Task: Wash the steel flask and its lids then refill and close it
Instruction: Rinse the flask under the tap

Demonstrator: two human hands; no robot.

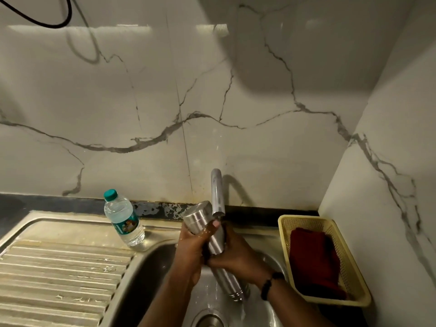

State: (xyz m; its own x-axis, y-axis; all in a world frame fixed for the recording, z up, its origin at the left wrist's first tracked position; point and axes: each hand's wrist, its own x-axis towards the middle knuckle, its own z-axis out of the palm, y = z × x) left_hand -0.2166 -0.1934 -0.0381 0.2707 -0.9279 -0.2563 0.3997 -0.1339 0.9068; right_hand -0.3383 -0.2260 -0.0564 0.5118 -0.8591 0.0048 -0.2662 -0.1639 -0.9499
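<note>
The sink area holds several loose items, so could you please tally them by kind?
Steel flask: 1
Plastic water bottle: 1
Yellow basket: 1
Red cloth: 1
Total: 4

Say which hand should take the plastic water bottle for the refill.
Left. The left hand is nearer the water bottle standing on the drainboard; the right hand grips the steel flask on the far side.

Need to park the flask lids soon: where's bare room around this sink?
Free: the ribbed drainboard, left of the basin and in front of the water bottle. Crowded: the basin, filled by both hands and the steel flask; the basket holds a red cloth.
</note>
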